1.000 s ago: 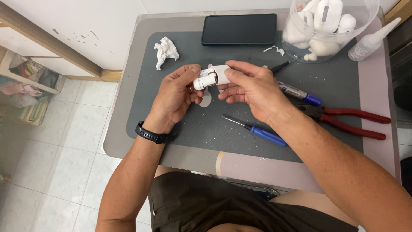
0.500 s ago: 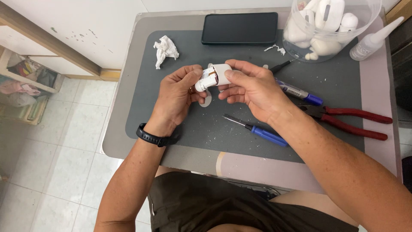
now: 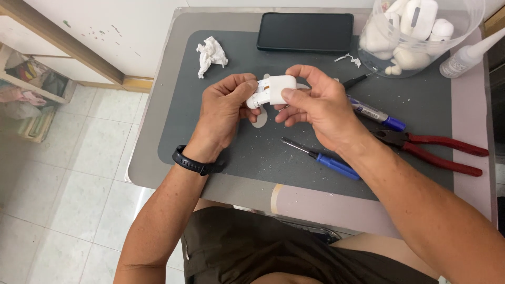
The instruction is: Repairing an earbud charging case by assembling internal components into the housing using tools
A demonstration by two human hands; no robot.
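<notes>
A small white plastic device [image 3: 274, 89] with a round end piece is held above a dark grey mat [image 3: 421, 158]. My right hand [image 3: 315, 105] grips its body from the right, thumb on top. My left hand [image 3: 226, 108] pinches its round left end. A small white disc [image 3: 259, 120] lies on the mat just under the hands. A black band sits on my left wrist.
On the mat lie a blue-handled screwdriver [image 3: 323, 159], red-handled pliers [image 3: 436, 150], a blue-capped marker [image 3: 376, 113], a crumpled white tissue [image 3: 210, 54] and a black phone [image 3: 306, 31]. A clear tub of white parts [image 3: 415, 31] and a glue bottle [image 3: 471, 52] stand at the far right.
Both hands have turned the white device a little, so its body now faces up; they stay in the same spot over the mat.
</notes>
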